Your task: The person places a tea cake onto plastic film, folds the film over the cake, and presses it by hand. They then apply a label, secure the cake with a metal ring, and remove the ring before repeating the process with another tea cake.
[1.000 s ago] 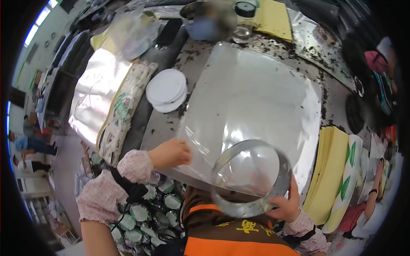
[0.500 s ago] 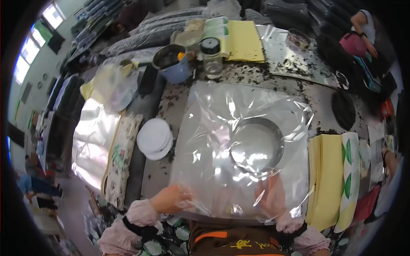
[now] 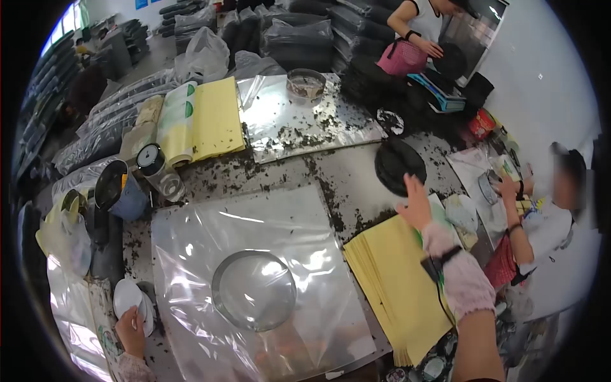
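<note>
At the left, my left hand (image 3: 132, 334) has its fingers closed at the edge of the top one of several white round discs (image 3: 128, 299). My right hand (image 3: 417, 202) stretches forward with fingers extended, their tips at the near edge of a flat black round cake (image 3: 400, 167). Between my hands, a metal ring (image 3: 219, 290) lies under a sheet of clear plastic film (image 3: 191, 239). Right of the film is a stack of yellow paper sheets (image 3: 401, 274), beneath my right forearm.
Behind the film stand a jar with a black lid (image 3: 153, 162) and a blue bucket (image 3: 124, 197). More yellow paper (image 3: 216, 121) and a shiny metal sheet (image 3: 299, 124) lie at the back. Dark crumbs litter the table. Two co-workers (image 3: 423, 32) (image 3: 541, 219) are at the right.
My hands have left the front of the plastic film: the left went to the white discs, the right out to the black cake. The view has swung right.
</note>
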The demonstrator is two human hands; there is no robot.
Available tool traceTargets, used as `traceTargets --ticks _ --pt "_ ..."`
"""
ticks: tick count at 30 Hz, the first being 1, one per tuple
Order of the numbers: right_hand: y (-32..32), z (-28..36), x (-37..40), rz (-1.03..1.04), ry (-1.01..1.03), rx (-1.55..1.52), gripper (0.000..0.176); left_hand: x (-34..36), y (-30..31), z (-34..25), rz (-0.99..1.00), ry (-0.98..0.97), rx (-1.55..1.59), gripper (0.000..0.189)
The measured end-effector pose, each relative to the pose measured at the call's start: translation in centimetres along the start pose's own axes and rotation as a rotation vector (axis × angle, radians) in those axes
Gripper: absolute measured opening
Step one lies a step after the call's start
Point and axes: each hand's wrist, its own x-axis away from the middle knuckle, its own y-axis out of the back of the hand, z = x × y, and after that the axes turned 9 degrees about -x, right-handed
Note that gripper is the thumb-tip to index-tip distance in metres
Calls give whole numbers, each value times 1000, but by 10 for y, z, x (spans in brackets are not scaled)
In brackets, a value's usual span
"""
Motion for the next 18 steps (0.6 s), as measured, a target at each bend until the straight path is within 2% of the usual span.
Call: traceTargets --ticks 1,3,5,7,10,14,16,17,18 --pt "-22 -51 -66 -59 -207 127 96 0 5 -7 25 35 -9 13" --pt "-28 -51 -111 57 -591 43 107 1 6 -10 16 21 -24 14" --pt "-46 -22 -124 233 -725 62 112 -2 7 -12 7 14 -35 14" --pt "-76 14 -115 166 -642 161 108 0 5 -12 7 21 -33 14" --pt "-80 65 -75 248 -443 88 99 1 -1 -10 -33 3 -32 15" --pt "-73 65 -78 318 -420 93 96 3 0 -2 -17 5 -38 17" --pt "-74 75 -83 335 -432 154 81 -1 12 -21 40 144 -5 19" --pt "-80 73 -83 317 -425 190 76 -4 15 -47 -24 203 39 21" --pt "-83 80 -79 242 -364 196 74 -6 11 -83 -277 -3 71 22"
